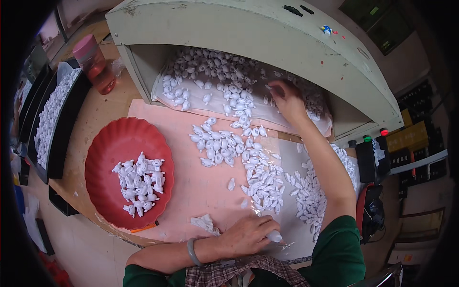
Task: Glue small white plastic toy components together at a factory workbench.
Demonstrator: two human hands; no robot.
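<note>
My left hand (248, 235), a bracelet at its wrist, is closed around a small whitish bottle (274, 236) near the table's front edge. Most of the bottle is hidden by the fingers. My right hand (288, 100) reaches under the pale green hood of the cabinet. Its thumb and forefinger pinch a small white piece (268, 87), too small to make out fully. White figurine bodies (222, 146) spread from the cabinet's cloth across the pink mat. Nearer to me lie slimmer white parts (264, 191), with more of them (308, 201) under my right forearm.
A red scalloped bowl (100, 191) holds assembled white figurines. Behind it stands a pink-lidded bottle (95, 64), and a black tray (71, 107) of white pieces sits at far left. A crumpled tissue (204, 223) lies near my left wrist. The cabinet (248, 36) overhangs the far side.
</note>
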